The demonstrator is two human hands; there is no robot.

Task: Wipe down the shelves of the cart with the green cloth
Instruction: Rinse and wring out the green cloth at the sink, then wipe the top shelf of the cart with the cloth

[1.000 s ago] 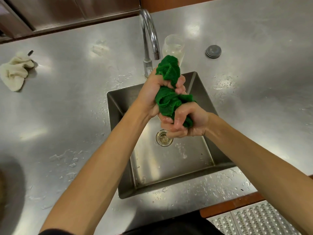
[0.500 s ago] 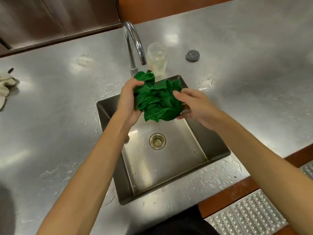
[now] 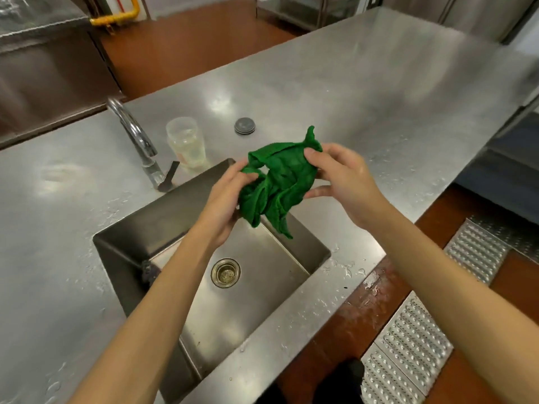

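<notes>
The green cloth (image 3: 278,182) hangs crumpled and partly spread between both hands, above the far right corner of the steel sink (image 3: 122,246). My left hand (image 3: 226,199) grips its left side with curled fingers. My right hand (image 3: 341,176) pinches its upper right edge between thumb and fingers, and a corner pokes up past them. One tail of the cloth droops toward the basin. No cart is in view.
A curved faucet (image 3: 137,141) stands behind the sink, with a clear plastic cup (image 3: 186,144) and a round grey stopper (image 3: 244,125) beside it. The steel counter (image 3: 379,91) is speckled with water. Studded floor grates (image 3: 408,351) lie at the lower right over a reddish floor.
Both hands went from wringing the twisted cloth over the sink to pulling it open. They and the cloth have shifted right. The view has swung up and right.
</notes>
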